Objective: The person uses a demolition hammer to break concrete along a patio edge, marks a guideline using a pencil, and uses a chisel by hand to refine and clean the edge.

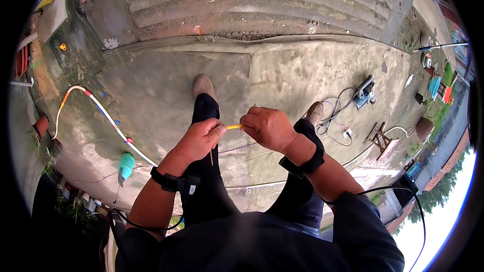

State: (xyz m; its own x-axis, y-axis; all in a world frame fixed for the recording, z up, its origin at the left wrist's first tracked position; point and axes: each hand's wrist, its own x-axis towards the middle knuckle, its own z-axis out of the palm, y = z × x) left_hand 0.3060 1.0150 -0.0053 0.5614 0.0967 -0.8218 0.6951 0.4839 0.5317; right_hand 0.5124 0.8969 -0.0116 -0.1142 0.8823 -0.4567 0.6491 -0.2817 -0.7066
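Observation:
Both my hands are raised in front of my body, over the ground between my feet. A thin yellow strip (234, 127) spans the short gap between them; what exactly it is cannot be made out. My left hand (203, 137) is closed on one end, thumb on top. Below that hand a thin pale stick (212, 158) points down; whether it joins the yellow strip is hidden. My right hand (270, 127) has its fingers curled round the other end. A small dark tip (254, 105) shows above its knuckles.
A whitish hose (103, 111) with coloured bands curves at left, near a teal container (126, 165). Orange scissors (62, 47) lie at far left. A corded power tool (363, 92) and small wooden stool (382, 141) stand at right. Ridged concrete (257, 7) lies ahead.

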